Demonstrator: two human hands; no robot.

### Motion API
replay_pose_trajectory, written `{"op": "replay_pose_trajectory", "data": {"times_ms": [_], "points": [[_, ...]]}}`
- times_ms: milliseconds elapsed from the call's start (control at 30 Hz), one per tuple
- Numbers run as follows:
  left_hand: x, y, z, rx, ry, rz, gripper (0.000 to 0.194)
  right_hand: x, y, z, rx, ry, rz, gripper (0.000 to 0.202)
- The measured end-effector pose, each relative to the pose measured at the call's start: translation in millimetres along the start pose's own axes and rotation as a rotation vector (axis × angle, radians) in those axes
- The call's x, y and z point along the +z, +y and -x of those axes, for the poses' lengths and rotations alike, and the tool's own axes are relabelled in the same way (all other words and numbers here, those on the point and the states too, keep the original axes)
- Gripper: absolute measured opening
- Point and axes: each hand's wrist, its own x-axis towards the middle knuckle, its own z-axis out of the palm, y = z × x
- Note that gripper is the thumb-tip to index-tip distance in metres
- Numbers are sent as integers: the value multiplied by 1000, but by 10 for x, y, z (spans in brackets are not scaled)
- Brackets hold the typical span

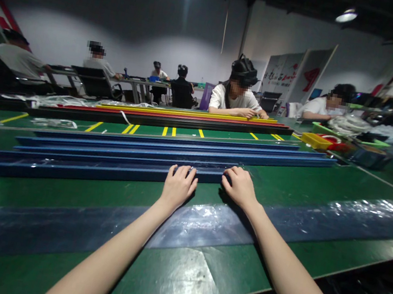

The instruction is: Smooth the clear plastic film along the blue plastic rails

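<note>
A long blue channel strip (pixel 103 172) lies across the green table, nearest me in a group of similar strips. My left hand (pixel 178 186) rests on its near edge, fingers curled over the rim. Close to the strip's right end, my right hand (pixel 241 184) has its fingers bent around it, the thumb on the near side. Bits of glossy clear film show around that end, and I cannot make out whether the right fingers also pinch it. Under my forearms a long flat clear plastic sleeve (pixel 202 225) stretches over the table.
More blue strips (pixel 167 145) lie just beyond. Farther back are yellow, red and black strips (pixel 186 116), with a person seated behind them. A yellow bin (pixel 316 141) and a heap of white material (pixel 349 125) stand at back right. The table's front edge runs below my forearms.
</note>
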Motion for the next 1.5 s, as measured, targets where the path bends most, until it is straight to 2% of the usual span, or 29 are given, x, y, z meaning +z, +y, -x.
{"op": "replay_pose_trajectory", "data": {"times_ms": [267,333,500,567,733,933,1033,1133,1267,1500], "points": [[-18,7,-21,136,-47,44,35,3,-143,24,-244,-48,-250,31],[-24,13,-23,124,-49,48,35,-2,-127,19,-234,-36,-221,30],[-20,16,-13,79,-13,31,33,-6,-59,1,-43,19,-47,29],[-15,12,-7,50,-1,17,33,0,-53,2,-28,6,-35,29],[-7,2,-5,28,-2,-20,33,-1,-112,23,-186,-45,-158,33],[-11,5,-19,119,-34,26,34,-13,-175,28,-309,-97,-322,39],[-10,7,-17,113,-36,22,33,-37,-108,8,-275,-68,-252,37],[-7,12,-9,88,-11,-11,31,-80,47,-12,-130,-25,-91,38],[-20,26,-2,16,1,-71,30,-91,229,-7,39,-41,35,38],[-22,9,-1,-62,-32,-89,30,-3,159,24,-76,-45,-49,26]]}}
